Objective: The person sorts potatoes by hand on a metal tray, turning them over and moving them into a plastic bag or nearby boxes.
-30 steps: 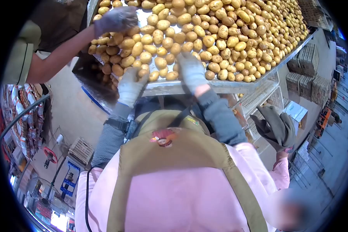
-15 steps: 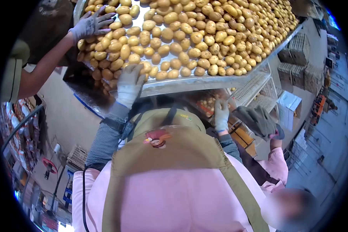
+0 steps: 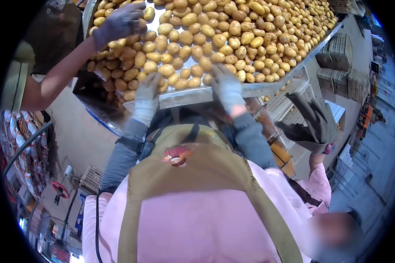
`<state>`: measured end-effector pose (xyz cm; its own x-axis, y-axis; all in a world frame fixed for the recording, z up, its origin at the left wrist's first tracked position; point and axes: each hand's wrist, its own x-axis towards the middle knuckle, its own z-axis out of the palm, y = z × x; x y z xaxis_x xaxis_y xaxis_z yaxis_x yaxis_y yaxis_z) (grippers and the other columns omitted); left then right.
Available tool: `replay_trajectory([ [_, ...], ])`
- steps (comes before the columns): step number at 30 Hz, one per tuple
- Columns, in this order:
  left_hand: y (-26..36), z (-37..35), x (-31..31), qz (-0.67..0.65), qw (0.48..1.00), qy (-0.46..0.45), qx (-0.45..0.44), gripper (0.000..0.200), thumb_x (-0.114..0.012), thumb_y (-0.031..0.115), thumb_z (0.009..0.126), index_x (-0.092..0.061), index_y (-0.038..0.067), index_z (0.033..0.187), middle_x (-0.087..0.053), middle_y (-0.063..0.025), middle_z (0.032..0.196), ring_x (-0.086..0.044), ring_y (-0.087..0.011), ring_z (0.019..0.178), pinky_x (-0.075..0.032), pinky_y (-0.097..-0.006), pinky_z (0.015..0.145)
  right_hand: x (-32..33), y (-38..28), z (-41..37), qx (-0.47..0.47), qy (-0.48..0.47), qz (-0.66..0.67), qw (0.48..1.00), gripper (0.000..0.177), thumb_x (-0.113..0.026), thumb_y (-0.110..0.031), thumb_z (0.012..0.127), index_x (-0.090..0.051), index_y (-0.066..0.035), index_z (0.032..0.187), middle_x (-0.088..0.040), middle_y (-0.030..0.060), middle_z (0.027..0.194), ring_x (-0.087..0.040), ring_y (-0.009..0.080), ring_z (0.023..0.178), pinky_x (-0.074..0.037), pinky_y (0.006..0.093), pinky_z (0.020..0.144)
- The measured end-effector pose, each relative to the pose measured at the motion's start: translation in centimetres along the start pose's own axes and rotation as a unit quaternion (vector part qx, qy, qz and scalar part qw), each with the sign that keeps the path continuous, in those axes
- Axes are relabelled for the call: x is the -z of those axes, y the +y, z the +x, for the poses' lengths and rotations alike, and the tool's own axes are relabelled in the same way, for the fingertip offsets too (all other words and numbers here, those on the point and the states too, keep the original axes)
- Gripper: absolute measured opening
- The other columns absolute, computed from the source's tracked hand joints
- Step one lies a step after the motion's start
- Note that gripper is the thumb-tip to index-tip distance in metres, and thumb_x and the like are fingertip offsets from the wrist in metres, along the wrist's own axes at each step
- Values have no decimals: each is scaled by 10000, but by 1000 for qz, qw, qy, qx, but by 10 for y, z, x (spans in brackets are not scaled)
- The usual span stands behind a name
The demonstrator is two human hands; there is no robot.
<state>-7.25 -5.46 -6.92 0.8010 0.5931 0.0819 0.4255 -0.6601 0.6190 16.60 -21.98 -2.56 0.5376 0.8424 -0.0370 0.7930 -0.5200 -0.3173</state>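
Note:
Many small yellow potatoes (image 3: 193, 41) lie on a metal sorting table (image 3: 184, 97). My left hand (image 3: 145, 100), in a pale glove, rests over the table's near edge, fingers stretched out and touching potatoes at the left. My right hand (image 3: 228, 89), also gloved and a little blurred, reaches over the same edge further right, its fingers apart against the potatoes. Neither hand grips a potato that I can make out. Between the two hands several potatoes sit near the rim, with bare metal showing among them.
A co-worker's gloved hand (image 3: 120, 24) reaches over the potatoes at upper left. At right, another person holds up a dark cloth (image 3: 309, 125). Stacked crates (image 3: 335, 65) stand beyond the table; a white plastic rack (image 3: 289, 105) is below its right side.
My right hand has risen from below the table to the potatoes at its edge. My left hand stays nearly in place. The co-worker's hand moved right; the dark cloth was lifted.

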Motion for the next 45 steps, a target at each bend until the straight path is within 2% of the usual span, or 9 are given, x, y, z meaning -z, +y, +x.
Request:
replay_trajectory([
  [7,-28,-43,14,-89,966,194,149,273,-644,77,924,-662,41,1194,-659,-193,1159,-637,-358,1043,-517,-422,929,-11,-55,70,100,-22,25,994,308,-652,-235,893,-681,-92,1164,-679,161,1121,-628,368,1077,-496,461,938],
  [12,-54,-39,47,-368,751,379,396,411,-558,91,952,-567,30,1358,-654,-112,1111,-637,-177,899,-547,-289,720,-62,-125,98,365,-3,19,931,501,-619,-285,925,-557,-67,1372,-562,217,1358,-526,386,1253,-412,482,1065],
  [15,-55,-17,71,-483,688,334,426,531,-529,14,925,-472,11,1453,-629,-45,1056,-581,-109,858,-495,-234,709,-80,-193,141,272,-51,97,956,572,-670,-301,873,-547,-68,1380,-560,212,1364,-516,395,1265,-421,498,1046],
  [21,-88,-11,65,-439,729,272,450,555,-635,198,949,-500,4,1451,-662,-101,1212,-619,-169,1056,-487,-274,924,-119,-232,119,306,-212,-95,923,304,-690,-274,873,-700,-102,1123,-572,125,1287,-542,341,1191,-401,528,991],
  [23,-102,-17,51,-397,762,259,441,559,-655,259,967,-510,0,1441,-663,-98,1223,-620,-177,1060,-484,-282,942,-116,-194,65,391,49,175,902,159,-658,-185,863,-711,-113,995,-625,137,1111,-615,328,1029,-463,479,873],
  [27,-175,-13,13,-218,887,248,324,617,-726,324,901,-526,23,1400,-658,-184,1235,-626,-283,1108,-498,-363,961,-82,-139,40,312,-28,53,948,206,-685,-189,823,-685,-142,1024,-642,104,968,-642,319,862,-486,466,722],
  [30,-143,26,45,-144,867,223,421,742,-771,384,811,-495,26,1400,-640,-267,1252,-625,-433,1141,-514,-465,963,-61,-146,39,338,-50,56,938,383,-711,-143,817,-654,-151,1196,-656,97,1073,-638,313,924,-495,461,762],
  [37,-103,1,57,-373,665,426,486,419,-706,263,933,-614,-2,1245,-666,-109,1111,-619,-180,963,-526,-320,863,-82,-213,69,319,-165,167,918,458,-664,-160,880,-582,-176,1331,-653,102,1087,-648,296,976,-527,434,814],
  [45,-163,-18,11,-362,710,429,426,310,-594,266,961,-647,1,1112,-670,-99,946,-625,-202,821,-503,-364,747,-111,-239,225,316,-51,16,947,466,-615,-438,919,-618,-232,1337,-623,103,1285,-566,368,1203,-411,554,1003],
])
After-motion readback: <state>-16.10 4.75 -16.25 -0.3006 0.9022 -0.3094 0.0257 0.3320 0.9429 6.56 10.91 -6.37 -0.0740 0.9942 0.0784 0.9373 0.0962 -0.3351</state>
